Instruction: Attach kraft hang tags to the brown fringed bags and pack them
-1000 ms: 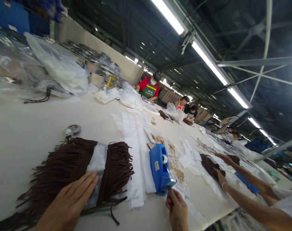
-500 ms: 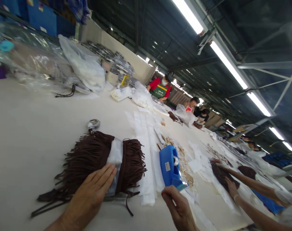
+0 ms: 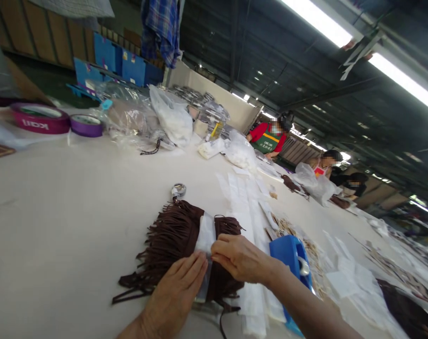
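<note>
A dark brown fringed piece (image 3: 171, 240) lies on the white table (image 3: 76, 202), wrapped round its middle by a white paper band (image 3: 205, 234). My left hand (image 3: 176, 294) lies flat on the fringe, fingertips at the lower end of the band. My right hand (image 3: 237, 258) is pinched shut on the band, thumb and fingers pressing near its middle; whether it holds a bit of tape I cannot make out. A small metal clasp (image 3: 179, 190) sticks out at the fringe's far end. A blue tape dispenser (image 3: 293, 263) stands just right of my right wrist.
White paper strips (image 3: 244, 202) lie right of the fringe, with small tan tags (image 3: 312, 249) beyond. Purple tape rolls (image 3: 40, 117) and plastic bags (image 3: 171, 117) sit at the far left. Other people (image 3: 270, 134) work along the table's far side.
My right hand left the tape dispenser and moved left onto the paper band. The camera swung left, so the neighbour's arms at the right dropped out of view.
</note>
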Available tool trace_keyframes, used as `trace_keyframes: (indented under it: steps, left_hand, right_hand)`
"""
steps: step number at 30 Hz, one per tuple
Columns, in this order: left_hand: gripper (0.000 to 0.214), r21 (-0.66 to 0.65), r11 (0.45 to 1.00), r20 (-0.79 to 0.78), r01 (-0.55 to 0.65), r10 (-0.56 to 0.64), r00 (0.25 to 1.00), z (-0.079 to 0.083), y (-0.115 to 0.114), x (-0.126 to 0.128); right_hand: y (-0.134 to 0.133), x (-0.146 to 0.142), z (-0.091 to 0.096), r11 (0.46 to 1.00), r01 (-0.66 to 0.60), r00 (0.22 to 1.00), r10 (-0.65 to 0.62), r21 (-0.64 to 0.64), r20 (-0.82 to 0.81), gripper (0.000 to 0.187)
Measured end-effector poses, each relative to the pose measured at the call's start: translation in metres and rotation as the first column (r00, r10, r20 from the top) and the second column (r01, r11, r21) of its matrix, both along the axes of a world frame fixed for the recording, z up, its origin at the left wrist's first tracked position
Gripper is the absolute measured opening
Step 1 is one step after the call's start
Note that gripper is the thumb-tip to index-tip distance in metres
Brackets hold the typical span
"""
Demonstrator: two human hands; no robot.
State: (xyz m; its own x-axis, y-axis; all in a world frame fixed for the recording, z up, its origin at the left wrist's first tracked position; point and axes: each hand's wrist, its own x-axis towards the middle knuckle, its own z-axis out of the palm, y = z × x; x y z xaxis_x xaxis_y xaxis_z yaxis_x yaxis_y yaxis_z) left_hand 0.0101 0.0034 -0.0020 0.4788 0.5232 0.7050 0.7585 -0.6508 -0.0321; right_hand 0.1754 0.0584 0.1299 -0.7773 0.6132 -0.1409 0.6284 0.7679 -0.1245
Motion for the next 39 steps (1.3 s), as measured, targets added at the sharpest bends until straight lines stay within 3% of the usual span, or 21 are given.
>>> trace_keyframes:
  steps: [6, 13, 16, 21, 25, 34, 39]
  left_hand:
    - [0.047, -0.029, 1.000, 0.005, 0.006, -0.006, 1.000, -0.001, -0.001, 0.000]
    - [0.046, -0.032, 0.999, -0.008, 0.012, -0.012, 1.000, 0.000, 0.000, 0.001]
    - [0.045, -0.027, 1.000, 0.038, 0.013, -0.012, 0.999, 0.003, 0.000, 0.001]
    - [0.044, -0.058, 0.997, 0.069, 0.045, -0.041, 0.997, 0.005, -0.001, 0.001]
    - [0.043, -0.057, 0.997, 0.081, 0.057, -0.053, 0.995, 0.005, 0.000, 0.001]
    - [0.041, -0.046, 0.997, 0.090, 0.055, -0.051, 0.995, 0.004, 0.000, 0.001]
    - [0.043, -0.026, 0.998, 0.104, 0.051, -0.048, 0.993, 0.004, 0.003, 0.001]
  right_hand:
    - [0.024, -0.014, -0.005, 0.997, -0.080, 0.988, 0.077, 0.016, 0.134, 0.013]
    - [0.032, -0.018, -0.007, 0.999, -0.054, 0.984, 0.054, -0.006, 0.170, 0.015]
    - [0.037, -0.023, -0.006, 0.993, 0.049, 0.988, -0.033, -0.107, 0.149, 0.013]
    - [0.053, -0.027, -0.009, 0.910, 0.274, 0.959, -0.235, -0.312, 0.157, 0.006]
    - [0.064, -0.023, -0.016, 0.868, 0.300, 0.954, -0.266, -0.395, 0.140, 0.011]
    - [0.079, -0.008, -0.038, 0.830, 0.370, 0.909, -0.416, -0.417, -0.023, 0.039]
    - [0.082, 0.006, -0.054, 0.789, 0.352, 0.865, -0.480, -0.503, -0.147, 0.037]
